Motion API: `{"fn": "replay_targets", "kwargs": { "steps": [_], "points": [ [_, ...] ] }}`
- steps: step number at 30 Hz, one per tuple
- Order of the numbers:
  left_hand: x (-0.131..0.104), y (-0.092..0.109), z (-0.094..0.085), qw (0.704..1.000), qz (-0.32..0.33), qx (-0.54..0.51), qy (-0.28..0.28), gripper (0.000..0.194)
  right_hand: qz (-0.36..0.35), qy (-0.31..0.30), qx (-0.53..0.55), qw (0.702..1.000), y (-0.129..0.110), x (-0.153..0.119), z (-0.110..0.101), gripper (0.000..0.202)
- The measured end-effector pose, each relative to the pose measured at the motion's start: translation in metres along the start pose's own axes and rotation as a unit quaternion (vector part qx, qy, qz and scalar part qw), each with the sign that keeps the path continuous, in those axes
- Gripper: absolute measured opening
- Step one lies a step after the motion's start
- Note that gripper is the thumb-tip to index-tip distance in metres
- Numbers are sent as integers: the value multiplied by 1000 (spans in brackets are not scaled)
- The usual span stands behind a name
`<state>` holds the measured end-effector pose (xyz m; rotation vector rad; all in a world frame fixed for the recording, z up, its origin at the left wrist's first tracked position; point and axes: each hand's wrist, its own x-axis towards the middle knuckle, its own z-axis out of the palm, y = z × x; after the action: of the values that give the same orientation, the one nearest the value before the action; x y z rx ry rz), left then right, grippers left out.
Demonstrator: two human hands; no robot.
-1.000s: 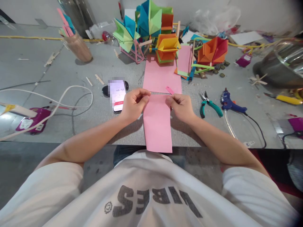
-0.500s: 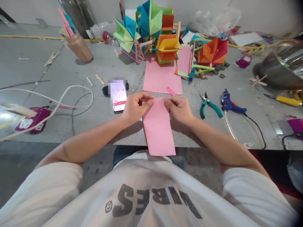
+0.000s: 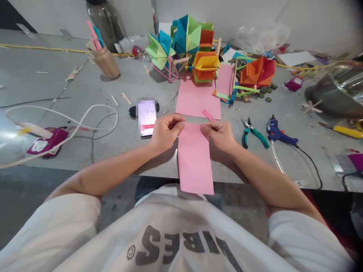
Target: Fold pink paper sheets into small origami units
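In the head view, the pink strip [image 3: 195,158] is held over the table's near edge, its lower end overhanging. Bare tabletop [image 3: 227,158] is left between strip and pliers [image 3: 251,136]. The strip's far corners are pinched by the left hand [image 3: 167,132] and right hand [image 3: 219,135], both turned inward.

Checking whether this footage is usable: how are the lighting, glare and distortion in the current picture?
Head view: even, soft light; soft shadows beside the left hand and right hand; shiny highlights on the metal pot; dark upper-right corner; the phone partly pixelated.
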<state>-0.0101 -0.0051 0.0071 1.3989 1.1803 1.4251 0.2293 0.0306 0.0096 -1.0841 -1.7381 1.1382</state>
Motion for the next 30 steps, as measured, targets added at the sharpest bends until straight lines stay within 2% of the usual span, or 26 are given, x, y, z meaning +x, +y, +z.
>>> {"fn": "replay_targets", "kwargs": {
  "steps": [3,7,9,12,14,16,18,21,23,26,30],
  "points": [
    [4,2,-1,999,-36,-13,13,7,-6,-4,-1,1000,0,2,0,35],
    [6,5,-3,996,-77,-46,18,19,-12,15,-16,1000,1,0,2,33],
    [5,5,-2,993,-99,-59,9,25,-18,31,-26,999,2,-1,1,34],
    [6,4,0,987,-143,-69,-13,22,-22,48,-32,998,3,0,-1,37],
    [7,3,0,986,-148,-75,-21,26,-18,44,-31,998,4,2,-3,38],
    [9,3,0,987,-137,-74,-26,28,-8,22,-27,999,5,4,-5,39],
    [10,5,-2,990,-122,-56,-45,28,12,-35,-20,999,5,6,-6,38],
    [8,9,-3,985,-112,4,-131,23,53,-162,-5,985,3,5,-7,33],
    [5,11,-3,974,-121,41,-189,21,61,-221,-1,973,0,2,-5,33],
    [-2,11,0,963,-136,62,-223,25,30,-229,-22,973,-3,-4,0,36],
    [-5,9,3,964,-151,46,-215,28,-5,-159,-62,985,-4,-7,6,36]
  ]
}}
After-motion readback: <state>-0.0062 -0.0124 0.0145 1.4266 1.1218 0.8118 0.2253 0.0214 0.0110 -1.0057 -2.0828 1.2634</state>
